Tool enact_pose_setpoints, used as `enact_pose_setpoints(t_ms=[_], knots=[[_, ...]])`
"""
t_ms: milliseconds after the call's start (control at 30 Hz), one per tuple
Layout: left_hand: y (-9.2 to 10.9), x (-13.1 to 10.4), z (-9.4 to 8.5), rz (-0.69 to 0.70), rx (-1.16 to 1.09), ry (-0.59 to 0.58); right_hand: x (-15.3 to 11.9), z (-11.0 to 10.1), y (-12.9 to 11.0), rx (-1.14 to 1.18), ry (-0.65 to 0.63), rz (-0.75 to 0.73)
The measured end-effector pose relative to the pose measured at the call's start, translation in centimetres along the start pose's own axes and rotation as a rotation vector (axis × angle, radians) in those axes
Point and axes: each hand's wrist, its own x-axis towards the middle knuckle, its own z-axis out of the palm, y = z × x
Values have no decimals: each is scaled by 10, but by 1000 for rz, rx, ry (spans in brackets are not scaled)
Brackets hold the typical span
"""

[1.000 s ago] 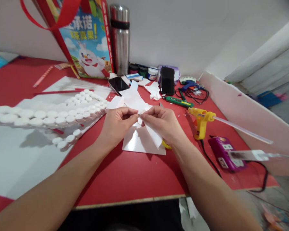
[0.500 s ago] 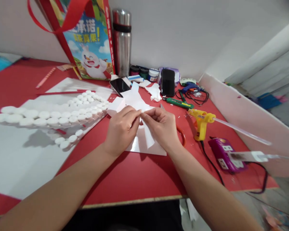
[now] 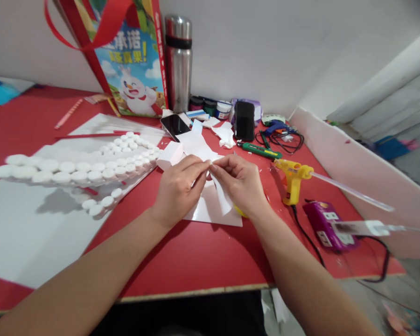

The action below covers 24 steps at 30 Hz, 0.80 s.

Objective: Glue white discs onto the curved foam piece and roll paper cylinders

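Head cam: L hand point(image 3: 177, 189) & R hand point(image 3: 244, 182) had white paper point(image 3: 224, 201) pinched; pulling unevenly cd've torn it, prob. near fingertips point(image 3: 207, 163).

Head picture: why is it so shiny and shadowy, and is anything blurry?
Head view: lamp-like glare shines on the glossy white card; head view: the white discs cast a soft shadow on the white board; head view: the paper at the right hand looks washed out, and the floor at bottom right is blurry.
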Motion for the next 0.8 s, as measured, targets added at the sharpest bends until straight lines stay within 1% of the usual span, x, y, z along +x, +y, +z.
enact_pose_setpoints(t_ms=[67, 100, 167, 267, 367, 433, 500, 633, 700, 733, 800], knots=[[0, 0, 0, -18, -29, -2, 0, 0, 1, -51, 10, -20], [0, 0, 1, -51, -67, -1, 0, -1, 1, -75, 11, -31], [0, 1, 1, -155, -202, -10, -1, -2, 2, -128, 1, -59], [-2, 5, 0, -327, -466, -49, -1, -6, 2, -234, -27, -108], [-7, 8, -3, -412, -605, -94, 0, -10, 1, -292, -58, -151], [-9, 9, -5, -422, -594, -115, 1, -12, 1, -279, -72, -157], [-10, 9, -6, -390, -530, -113, 1, -12, 1, -246, -80, -141], [-6, 9, -6, -205, -343, -59, 0, -8, -1, -121, -76, -58], [-4, 9, -6, -174, -269, -39, 1, -7, -4, 20, -69, 26], [-3, 9, -6, -191, -253, -32, 2, -7, -6, 113, -68, 91], [-2, 10, -6, -256, -263, -28, 5, -10, -11, 312, -98, 272]])
